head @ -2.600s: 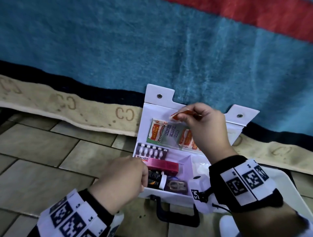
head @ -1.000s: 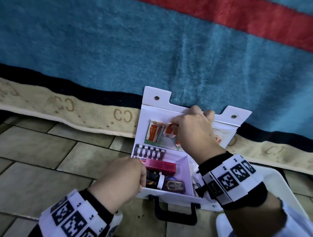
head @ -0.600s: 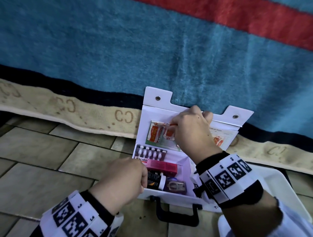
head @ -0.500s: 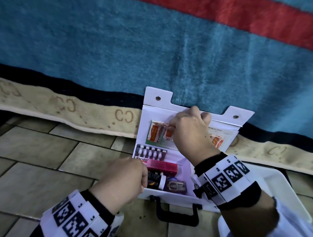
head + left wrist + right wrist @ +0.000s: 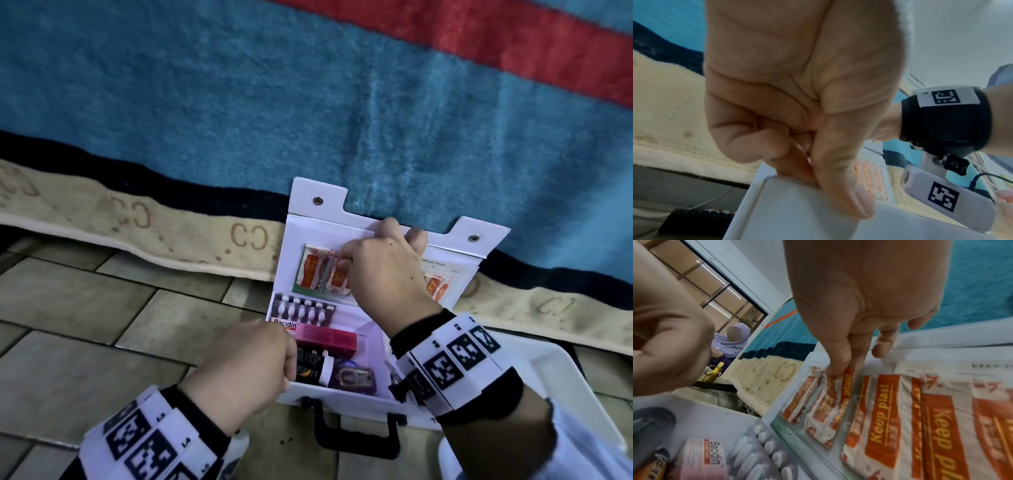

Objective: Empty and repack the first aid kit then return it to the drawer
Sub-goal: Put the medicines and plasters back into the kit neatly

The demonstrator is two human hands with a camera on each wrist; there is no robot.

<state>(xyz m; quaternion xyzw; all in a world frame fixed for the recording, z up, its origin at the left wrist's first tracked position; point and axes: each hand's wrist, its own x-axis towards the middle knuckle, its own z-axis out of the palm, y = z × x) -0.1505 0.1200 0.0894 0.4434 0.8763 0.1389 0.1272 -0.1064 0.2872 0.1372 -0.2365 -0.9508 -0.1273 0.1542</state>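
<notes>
The white first aid kit [image 5: 346,399] lies open on the tiles, its lid [image 5: 318,226] leaning back against the blanket. My left hand [image 5: 287,356] grips the kit's front left wall; thumb and fingers pinch that wall [image 5: 787,211] in the left wrist view. My right hand [image 5: 346,257] pinches an orange plaster strip [image 5: 846,386] at the top of the lid's clear pocket [image 5: 857,404], among other plasters [image 5: 884,418]. Inside the base lie a blister pack [image 5: 301,310], a pink Bacidin box [image 5: 325,337], a dark bottle [image 5: 313,366] and a small purple item [image 5: 352,378].
A black carry handle [image 5: 356,435] juts from the kit's front. A white plastic tray [image 5: 565,377] sits at my right. Behind the kit hangs a blue and red blanket [image 5: 308,102] with a beige border [image 5: 171,236]. Another person [image 5: 731,340] sits far off.
My right hand has come down with the plaster from above the lid to the pocket's left part and now stays there. My left hand has kept its hold on the kit.
</notes>
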